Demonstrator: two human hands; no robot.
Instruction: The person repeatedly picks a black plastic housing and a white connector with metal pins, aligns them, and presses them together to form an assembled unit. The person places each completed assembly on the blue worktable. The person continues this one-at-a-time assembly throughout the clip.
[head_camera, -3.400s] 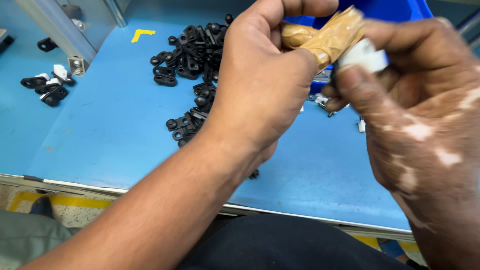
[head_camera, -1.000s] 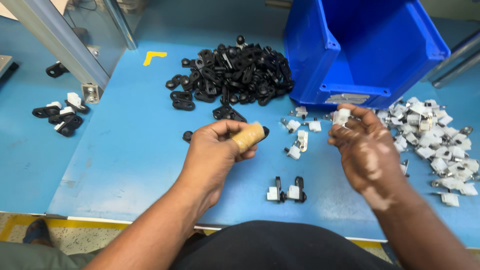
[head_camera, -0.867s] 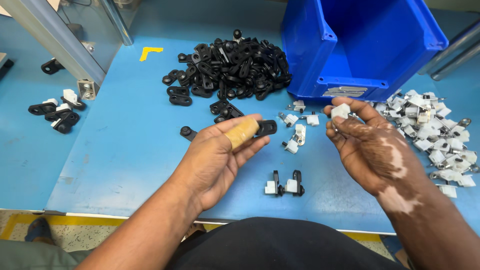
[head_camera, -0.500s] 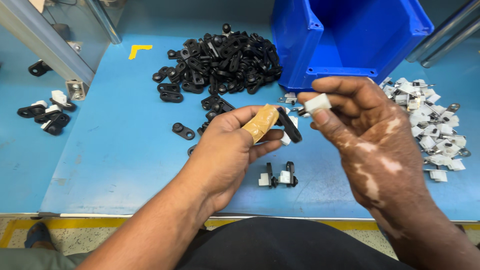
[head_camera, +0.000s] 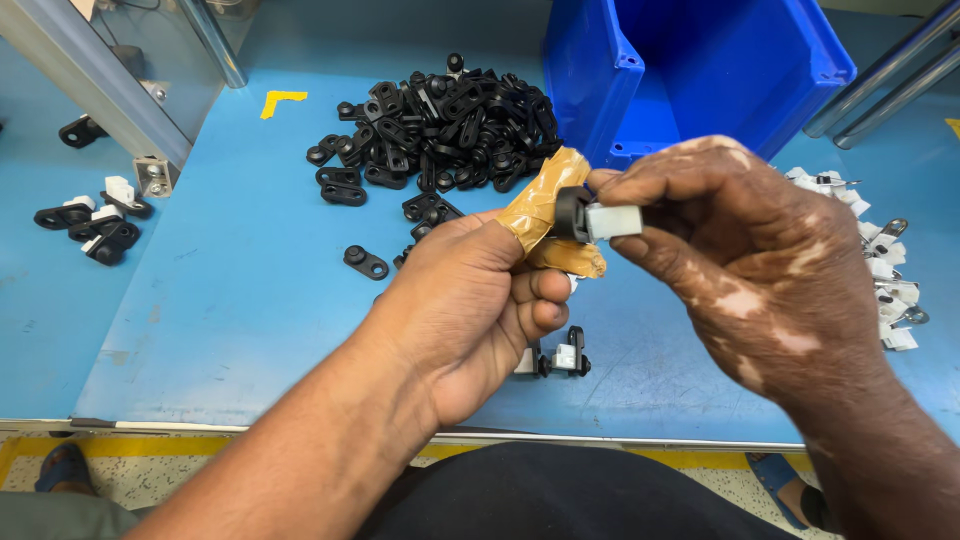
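Note:
My left hand (head_camera: 478, 310), with tan tape wrapped on its thumb and a finger, pinches a small black plastic piece (head_camera: 572, 213) above the blue table. My right hand (head_camera: 745, 260) holds a small white block (head_camera: 614, 221) pressed against that black piece. Both hands meet at the middle of the view, raised off the table. Under them lie two joined black-and-white pieces (head_camera: 562, 357). A heap of black pieces (head_camera: 440, 125) lies behind the left hand.
A blue plastic bin (head_camera: 700, 70) stands at the back right. White pieces (head_camera: 885, 265) are scattered at the right. Several joined pieces (head_camera: 95, 220) lie at the far left beside a metal frame post (head_camera: 100, 95). The table's front edge (head_camera: 300, 430) runs below.
Both hands rose from the table and came together. The left picked up a black piece, the right a white block, and the two parts now touch.

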